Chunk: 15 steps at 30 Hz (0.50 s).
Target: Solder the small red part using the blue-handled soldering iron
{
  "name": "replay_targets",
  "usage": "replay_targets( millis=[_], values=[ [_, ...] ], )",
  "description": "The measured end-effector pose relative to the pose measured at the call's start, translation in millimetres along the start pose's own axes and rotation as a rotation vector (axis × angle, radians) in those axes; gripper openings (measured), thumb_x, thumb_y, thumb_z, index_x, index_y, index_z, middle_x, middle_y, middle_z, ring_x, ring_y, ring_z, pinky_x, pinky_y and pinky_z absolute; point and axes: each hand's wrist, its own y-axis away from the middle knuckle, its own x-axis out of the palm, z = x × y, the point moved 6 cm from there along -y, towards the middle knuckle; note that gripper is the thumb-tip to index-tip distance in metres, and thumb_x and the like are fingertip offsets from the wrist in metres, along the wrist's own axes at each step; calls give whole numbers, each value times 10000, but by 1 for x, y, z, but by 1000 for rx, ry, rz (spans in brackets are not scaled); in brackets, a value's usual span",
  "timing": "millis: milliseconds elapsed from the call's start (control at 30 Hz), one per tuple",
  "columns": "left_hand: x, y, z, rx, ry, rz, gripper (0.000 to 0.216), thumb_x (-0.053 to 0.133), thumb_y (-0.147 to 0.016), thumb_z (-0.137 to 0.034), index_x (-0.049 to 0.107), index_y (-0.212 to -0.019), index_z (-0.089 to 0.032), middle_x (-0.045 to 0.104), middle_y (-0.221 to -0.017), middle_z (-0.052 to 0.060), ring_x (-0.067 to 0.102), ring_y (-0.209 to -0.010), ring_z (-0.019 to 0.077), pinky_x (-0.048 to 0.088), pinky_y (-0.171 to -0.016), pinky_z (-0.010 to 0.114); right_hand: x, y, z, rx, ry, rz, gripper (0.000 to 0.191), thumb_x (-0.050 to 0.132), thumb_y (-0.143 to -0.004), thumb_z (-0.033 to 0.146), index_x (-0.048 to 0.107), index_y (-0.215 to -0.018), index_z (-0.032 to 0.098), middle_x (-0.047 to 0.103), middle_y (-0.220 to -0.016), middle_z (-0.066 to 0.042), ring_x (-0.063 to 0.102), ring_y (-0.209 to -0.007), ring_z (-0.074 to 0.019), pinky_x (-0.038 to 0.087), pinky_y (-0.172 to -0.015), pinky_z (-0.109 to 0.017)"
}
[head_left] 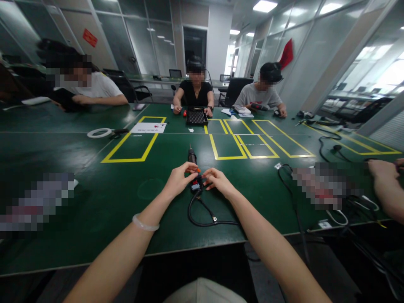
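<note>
A black corded hand tool with a thin metal tip [192, 156] lies on the green table, its tip pointing away from me. It has an orange part [198, 170] near its middle and red and grey parts at its near end. My left hand [179, 180] closes thumb and fingers on the tool from the left, beside the orange part. On the other side my right hand [218, 182] has its fingers bent and apart, fingertips close to the tool; whether they touch it I cannot tell. A black cable [193, 221] with a metal ring end curves from the tool towards me.
Yellow tape outlines [229, 158] mark the green table [126, 227]. Across it, a person handles a black case [197, 117]; others sit left and right. A white sheet [148, 127] and a white ring [99, 133] lie left. Cables [292, 189] and another person's arm [386, 185] are right.
</note>
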Motion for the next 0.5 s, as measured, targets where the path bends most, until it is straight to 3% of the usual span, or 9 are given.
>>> replay_targets(
  millis=[133,267,500],
  values=[
    [21,7,-15,99,-145,130,172,591,-841,-240,627,-1004,-200,661,-945,37,632,-858,181,506,-797,312,1,1,2,5,6,1,196,613,-841,326,529,-790,156,618,-739,-6,637,-656,-113,545,-514,-192],
    [26,8,-15,138,-233,146,133,575,-851,-218,626,-972,-197,631,-922,37,614,-832,176,491,-761,295,1,2,1,30,16,11,287,672,-814,389,525,-754,150,606,-670,-1,636,-622,-113,540,-506,-189],
    [28,7,-13,120,-313,160,128,579,-864,-273,636,-962,-216,639,-900,27,591,-828,189,476,-764,312,0,-1,-7,44,82,32,216,697,-787,301,562,-767,134,593,-604,11,590,-528,-92,492,-416,-161]
  ],
)
